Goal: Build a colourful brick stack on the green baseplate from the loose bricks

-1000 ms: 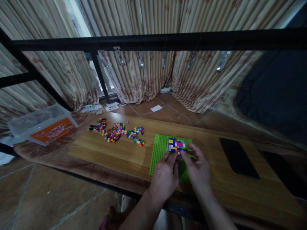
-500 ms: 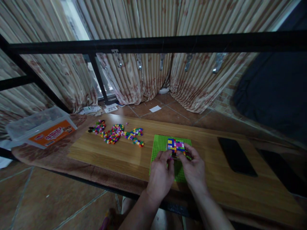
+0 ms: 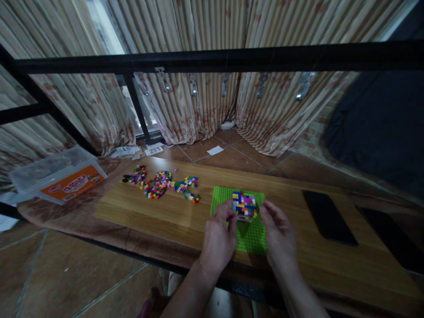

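Note:
A green baseplate [image 3: 221,199] lies on the wooden table [image 3: 159,212]. On its far part stands a small block of many-coloured bricks [image 3: 244,204]. My left hand [image 3: 218,236] rests on the plate's left side, fingers curled and pinched against the block's left edge. My right hand [image 3: 281,233] sits at the plate's right side with its fingers apart, the fingertips just beside the block's right edge. Whether they touch it is unclear.
A scatter of loose coloured bricks [image 3: 162,183] lies at the table's far left. A clear plastic box with an orange label [image 3: 56,176] stands further left. A black phone [image 3: 329,216] lies at the right. A black metal rail [image 3: 212,59] crosses overhead, curtains behind it.
Both hands have drawn apart from in front of the block to its two sides. The near part of the green plate now shows between them.

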`<state>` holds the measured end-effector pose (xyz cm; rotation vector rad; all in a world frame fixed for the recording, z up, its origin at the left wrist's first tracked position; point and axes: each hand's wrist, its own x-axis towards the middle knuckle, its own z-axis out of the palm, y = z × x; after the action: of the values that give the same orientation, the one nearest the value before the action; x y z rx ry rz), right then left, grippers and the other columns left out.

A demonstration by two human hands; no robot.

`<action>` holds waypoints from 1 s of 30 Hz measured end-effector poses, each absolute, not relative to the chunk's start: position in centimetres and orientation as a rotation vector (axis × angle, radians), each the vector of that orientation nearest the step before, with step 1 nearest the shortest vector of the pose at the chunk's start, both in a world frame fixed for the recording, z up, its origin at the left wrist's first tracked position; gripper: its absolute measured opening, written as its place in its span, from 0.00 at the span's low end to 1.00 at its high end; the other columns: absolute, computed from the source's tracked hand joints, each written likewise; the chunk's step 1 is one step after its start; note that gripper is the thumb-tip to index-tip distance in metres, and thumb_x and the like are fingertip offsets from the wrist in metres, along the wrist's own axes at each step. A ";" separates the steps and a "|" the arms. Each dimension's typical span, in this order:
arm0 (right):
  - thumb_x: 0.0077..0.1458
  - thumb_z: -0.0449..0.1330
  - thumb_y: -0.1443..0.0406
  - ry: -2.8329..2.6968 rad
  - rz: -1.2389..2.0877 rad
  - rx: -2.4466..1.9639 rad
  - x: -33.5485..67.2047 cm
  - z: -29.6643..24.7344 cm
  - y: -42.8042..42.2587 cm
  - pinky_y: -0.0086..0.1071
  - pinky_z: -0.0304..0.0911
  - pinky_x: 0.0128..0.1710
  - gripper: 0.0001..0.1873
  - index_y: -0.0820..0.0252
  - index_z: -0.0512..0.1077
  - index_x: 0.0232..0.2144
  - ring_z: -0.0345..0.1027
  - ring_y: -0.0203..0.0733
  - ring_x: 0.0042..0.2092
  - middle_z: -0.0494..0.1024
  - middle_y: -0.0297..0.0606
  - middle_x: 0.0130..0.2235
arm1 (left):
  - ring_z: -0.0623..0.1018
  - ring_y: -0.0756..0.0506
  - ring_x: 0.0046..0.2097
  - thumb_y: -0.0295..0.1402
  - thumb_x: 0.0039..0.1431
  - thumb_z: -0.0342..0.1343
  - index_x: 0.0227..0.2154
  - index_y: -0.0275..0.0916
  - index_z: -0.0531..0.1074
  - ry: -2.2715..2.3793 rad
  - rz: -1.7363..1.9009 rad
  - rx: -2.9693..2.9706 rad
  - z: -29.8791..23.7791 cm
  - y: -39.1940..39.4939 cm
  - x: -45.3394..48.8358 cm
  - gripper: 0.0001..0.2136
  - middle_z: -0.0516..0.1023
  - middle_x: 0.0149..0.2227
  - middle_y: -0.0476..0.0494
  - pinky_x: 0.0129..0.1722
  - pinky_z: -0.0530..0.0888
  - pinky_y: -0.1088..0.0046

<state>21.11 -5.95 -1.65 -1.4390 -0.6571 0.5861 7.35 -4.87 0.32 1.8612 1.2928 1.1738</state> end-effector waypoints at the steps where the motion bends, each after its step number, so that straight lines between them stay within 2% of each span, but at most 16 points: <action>1: 0.45 0.64 0.52 -0.645 0.595 -1.439 21.0 -1.6 -5.9 0.41 0.64 0.45 0.25 0.60 0.74 0.43 0.71 0.45 0.43 0.78 0.45 0.45 | 0.78 0.48 0.41 0.23 0.58 0.52 0.52 0.42 0.66 1.300 1.167 1.878 0.3 -4.8 7.4 0.19 0.77 0.38 0.46 0.44 0.75 0.69; 11: 0.42 0.66 0.52 -0.570 0.709 -1.401 20.6 -1.3 -6.1 0.41 0.64 0.46 0.24 0.61 0.76 0.40 0.72 0.45 0.43 0.79 0.43 0.42 | 0.78 0.46 0.42 0.25 0.60 0.51 0.55 0.45 0.63 1.351 1.105 2.140 0.0 -4.4 8.0 0.20 0.78 0.39 0.46 0.44 0.75 0.67; 17: 0.40 0.66 0.52 -0.542 0.743 -1.399 20.5 -0.9 -6.1 0.40 0.65 0.42 0.24 0.61 0.76 0.38 0.72 0.45 0.41 0.80 0.43 0.39 | 0.77 0.44 0.42 0.26 0.61 0.51 0.56 0.43 0.62 1.371 1.034 2.304 0.0 -4.0 8.4 0.20 0.78 0.40 0.44 0.43 0.75 0.65; 30: 0.41 0.66 0.53 -0.561 0.791 -1.388 20.4 -0.5 -6.3 0.38 0.65 0.40 0.21 0.60 0.77 0.36 0.72 0.44 0.39 0.80 0.40 0.37 | 0.77 0.46 0.41 0.28 0.61 0.53 0.56 0.44 0.62 1.358 1.072 2.330 -0.1 -3.4 8.7 0.21 0.78 0.40 0.46 0.41 0.75 0.69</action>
<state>20.37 -6.31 -0.50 -1.3876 -0.5614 0.7915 8.66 -3.42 -0.11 2.3302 1.3579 1.0724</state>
